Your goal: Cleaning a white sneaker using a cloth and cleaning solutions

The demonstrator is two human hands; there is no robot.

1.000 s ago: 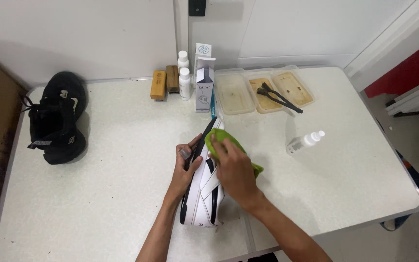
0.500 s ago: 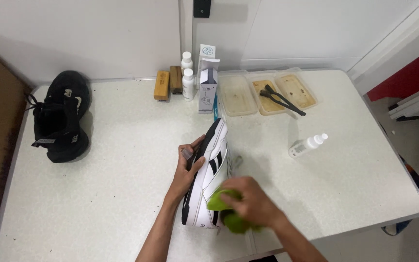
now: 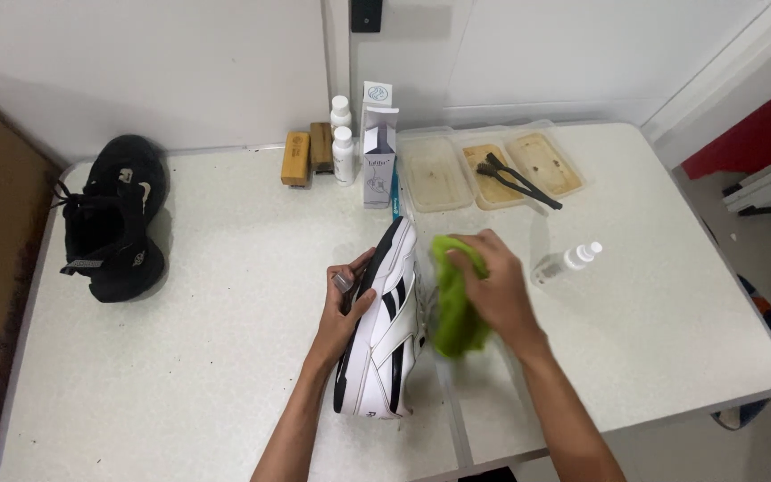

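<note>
Underfoot nothing shows but a strip of pale floor at the right; the work sits on a white speckled desk pushed against a white wall, with a brown panel along the left edge and a red surface past the far right corner. One white sneaker with black stripes lies on its side near the front middle of the desk, sole turned left; the left hand is closed around its sole edge, holding it; the right hand grips one green cloth, pressed against the sneaker's upper. Two black sneakers sit together at the left edge, well apart. Along the wall stand two wooden brushes, two small white bottles and one tall white box; beside them, three shallow clear trays, with two black brushes lying across them. One clear spray bottle lies just right of the right hand.
</note>
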